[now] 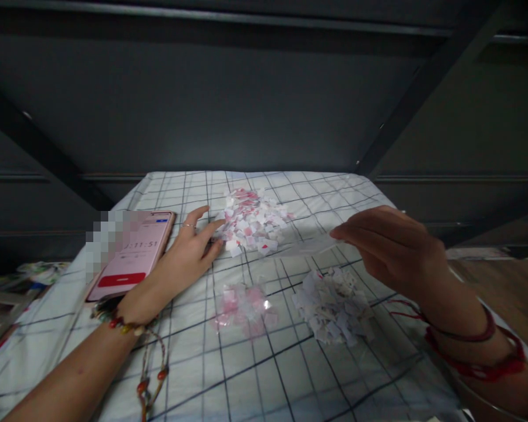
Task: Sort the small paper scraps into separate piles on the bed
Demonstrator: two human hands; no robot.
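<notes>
A mixed pile of white and pink paper scraps [253, 223] lies toward the far side of the checked cloth. My left hand [189, 252] rests at the pile's left edge, fingers spread, with fingertips touching the nearest scraps. My right hand [391, 252] hovers to the right, its fingers pinched on a pale scrap of paper [317, 244] that is smeared by motion. Below that hand sits a heap of whitish scraps [332, 308]. A smaller heap of shiny, clear and pink pieces [246, 308] lies left of it, nearer to me.
A phone [132, 252] showing a timer lies at the left, beside my left wrist. The white checked cloth [193, 375] covers the surface. A dark panel [229, 105] rises behind the far edge. Wooden floor [501, 281] shows at the right.
</notes>
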